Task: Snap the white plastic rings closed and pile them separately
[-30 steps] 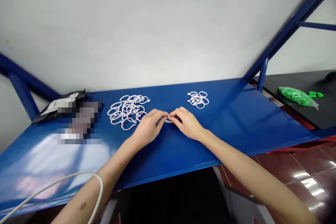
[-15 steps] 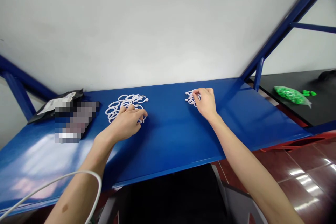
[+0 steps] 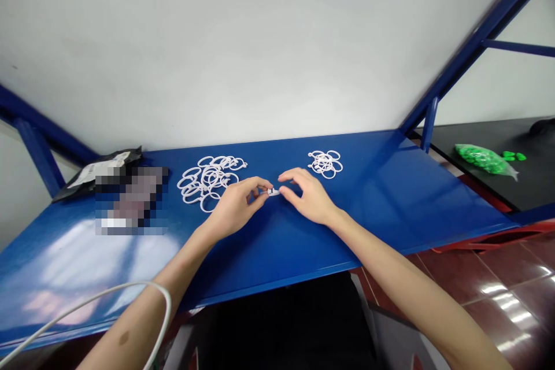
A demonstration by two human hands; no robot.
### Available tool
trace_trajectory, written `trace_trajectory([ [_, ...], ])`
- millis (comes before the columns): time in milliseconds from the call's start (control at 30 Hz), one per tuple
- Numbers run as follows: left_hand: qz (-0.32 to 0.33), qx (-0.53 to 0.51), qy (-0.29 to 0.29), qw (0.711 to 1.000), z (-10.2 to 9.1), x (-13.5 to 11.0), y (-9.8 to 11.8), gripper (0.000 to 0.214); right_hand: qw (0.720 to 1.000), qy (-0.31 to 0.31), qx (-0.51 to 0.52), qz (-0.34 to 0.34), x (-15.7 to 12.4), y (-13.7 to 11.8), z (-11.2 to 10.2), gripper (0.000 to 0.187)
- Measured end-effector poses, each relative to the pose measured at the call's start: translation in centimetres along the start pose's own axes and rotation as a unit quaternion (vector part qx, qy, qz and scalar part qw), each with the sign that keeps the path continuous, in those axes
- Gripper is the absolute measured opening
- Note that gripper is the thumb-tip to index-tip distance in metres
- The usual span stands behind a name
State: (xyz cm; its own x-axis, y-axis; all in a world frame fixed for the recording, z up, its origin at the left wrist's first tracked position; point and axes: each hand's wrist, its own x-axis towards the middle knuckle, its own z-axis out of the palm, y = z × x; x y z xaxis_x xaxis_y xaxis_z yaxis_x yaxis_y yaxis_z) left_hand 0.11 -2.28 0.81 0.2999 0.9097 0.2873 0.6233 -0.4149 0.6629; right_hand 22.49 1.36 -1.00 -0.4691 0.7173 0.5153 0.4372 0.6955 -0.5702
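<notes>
Over the middle of the table, my left hand (image 3: 239, 203) is closed in a pinch on a white plastic ring (image 3: 273, 191), seen nearly edge-on. My right hand (image 3: 311, 196) faces it from the right, thumb and fingers apart. Its thumb tip is at the ring's right end; whether it touches, I cannot tell. Beside my left hand lies a loose pile of white rings (image 3: 210, 176), some with small eyelets, partly overlapping one another. A smaller pile of white rings (image 3: 326, 165) lies beyond my right hand.
The blue table (image 3: 277, 254) meets a pale wall at the back. A black package (image 3: 104, 170) and a blurred-out item (image 3: 136, 196) lie at the left. A white cable (image 3: 108, 289) loops across my left forearm. On a black table at right rests a bag of green pieces (image 3: 483, 159).
My left hand has left the big pile with a white ring and moved right. My right hand has come away from the small pile towards the middle, its fingers now apart.
</notes>
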Motion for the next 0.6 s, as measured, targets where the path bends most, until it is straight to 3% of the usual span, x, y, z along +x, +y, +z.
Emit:
trace_trajectory([
  [100,-0.044,-0.101,0.015,0.994,1.1,0.0,0.1,0.021,0.999,-0.034,0.037,0.004,-0.3,-0.9,0.9,0.011],
  [267,-0.108,-0.241,0.008,0.964,2.3,0.0,-0.3,0.030,0.997,-0.034,0.051,0.049,-0.3,-0.5,0.7,0.008],
  [600,-0.077,-0.162,0.049,0.982,2.3,-0.1,-0.2,0.025,0.995,-0.069,0.051,0.042,-0.6,-0.8,0.6,0.014],
])
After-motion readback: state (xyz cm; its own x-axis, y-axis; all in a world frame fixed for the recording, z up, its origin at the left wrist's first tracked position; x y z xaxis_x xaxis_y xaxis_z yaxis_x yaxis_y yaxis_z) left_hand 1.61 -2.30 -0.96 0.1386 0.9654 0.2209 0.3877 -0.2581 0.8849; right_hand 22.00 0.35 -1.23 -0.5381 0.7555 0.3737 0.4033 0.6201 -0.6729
